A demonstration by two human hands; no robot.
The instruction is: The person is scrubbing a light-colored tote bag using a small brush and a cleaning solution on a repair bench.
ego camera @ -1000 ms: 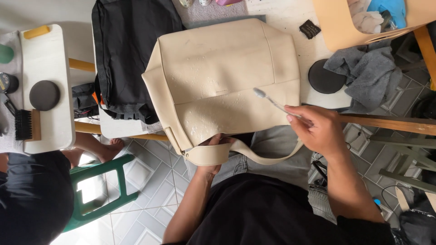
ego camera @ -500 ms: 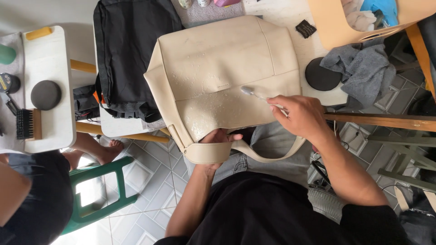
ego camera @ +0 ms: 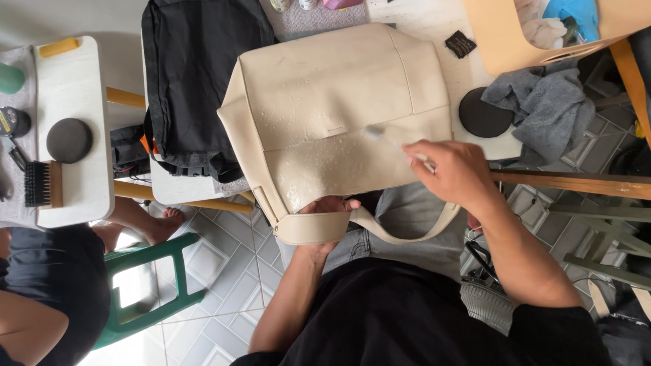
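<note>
Right hand (ego camera: 456, 173) gripping toothbrush (ego camera: 393, 141) pointing left across cream bag (ego camera: 332, 102); left hand (ego camera: 327, 207) clutching bag's lower edge.

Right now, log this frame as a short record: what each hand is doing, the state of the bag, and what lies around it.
left hand: grips the lower edge of the cream bag, under its strap
right hand: holds a small brush, its head blurred, against the bag's front
bag surface: foam specks across the lower panel
left of bag: black bag on the same table
right of bag: round black pad, grey cloth
far left: a second person, seated on a green stool
</note>
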